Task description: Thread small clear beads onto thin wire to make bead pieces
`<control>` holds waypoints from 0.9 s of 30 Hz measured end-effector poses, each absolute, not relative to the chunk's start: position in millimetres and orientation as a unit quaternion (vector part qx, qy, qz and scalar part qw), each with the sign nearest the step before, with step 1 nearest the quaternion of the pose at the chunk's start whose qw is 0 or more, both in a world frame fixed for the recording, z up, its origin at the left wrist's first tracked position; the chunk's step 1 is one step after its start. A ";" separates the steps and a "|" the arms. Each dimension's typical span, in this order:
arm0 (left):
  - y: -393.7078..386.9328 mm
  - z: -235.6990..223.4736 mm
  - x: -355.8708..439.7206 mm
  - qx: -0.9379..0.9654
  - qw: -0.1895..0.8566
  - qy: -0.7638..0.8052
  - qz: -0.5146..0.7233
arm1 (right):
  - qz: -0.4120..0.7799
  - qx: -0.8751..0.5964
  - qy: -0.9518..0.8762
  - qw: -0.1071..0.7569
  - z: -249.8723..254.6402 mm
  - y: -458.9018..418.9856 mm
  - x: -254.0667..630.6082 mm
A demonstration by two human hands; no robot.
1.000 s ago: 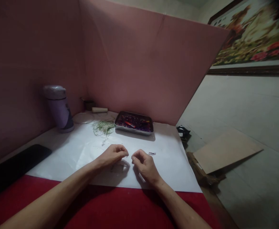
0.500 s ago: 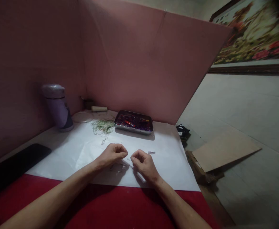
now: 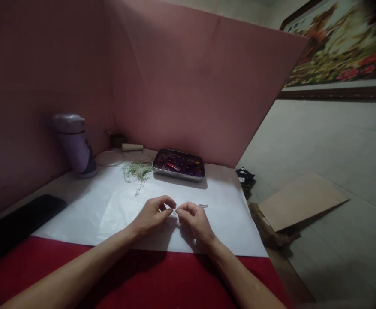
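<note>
My left hand (image 3: 154, 213) hovers over the white sheet (image 3: 218, 234), its thumb and forefinger curved and slightly apart at the tips. Facing it, my right hand (image 3: 194, 219) pinches thumb against forefinger. The fingertips of both hands nearly meet, and small pale bits (image 3: 175, 213) show between and just under them. What my right fingers grip is too small to make out. Just beyond my right hand lies a small flat item (image 3: 203, 205) with a dark middle. Several tiny clear pieces (image 3: 138, 191) rest on the sheet farther off, to the left.
A metal tray (image 3: 179, 175) of dark purple beads holds a red tool (image 3: 173, 166). Beside it lies a tangle of green thread (image 3: 138, 171). A purple bottle (image 3: 77, 148), a pale roll (image 3: 132, 147) and a black object (image 3: 27, 219) stand or lie leftward. Pink panels (image 3: 181, 86) enclose the back.
My left hand has shifted right toward my right fingertips, and its thumb and forefinger have parted a little. My right hand stays almost in place, still pinching. The view has moved slightly.
</note>
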State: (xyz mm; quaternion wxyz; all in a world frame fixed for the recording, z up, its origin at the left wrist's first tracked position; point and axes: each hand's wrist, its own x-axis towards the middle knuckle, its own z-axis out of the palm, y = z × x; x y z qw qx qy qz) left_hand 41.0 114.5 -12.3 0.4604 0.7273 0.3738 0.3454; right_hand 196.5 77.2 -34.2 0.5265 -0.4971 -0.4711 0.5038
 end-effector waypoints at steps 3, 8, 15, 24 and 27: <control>112.4 -14.3 45.0 0.644 0.607 0.366 0.290 | 0.527 -0.456 -0.473 0.539 -31.7 75.1 195.2; 113.7 -15.3 42.7 0.552 0.715 0.325 0.280 | 0.535 -0.433 -0.490 0.535 -34.8 75.0 194.8; 118.9 -21.2 40.1 0.438 0.793 0.295 0.304 | 0.476 -0.477 -0.499 0.545 -35.2 74.8 194.9; 122.5 -25.6 42.2 0.449 0.723 0.385 0.357 | 0.444 -0.506 -0.463 0.577 -31.1 77.0 201.2; 124.8 -26.0 42.1 0.451 0.714 0.407 0.347 | 0.456 -0.512 -0.429 0.588 -32.0 79.9 205.6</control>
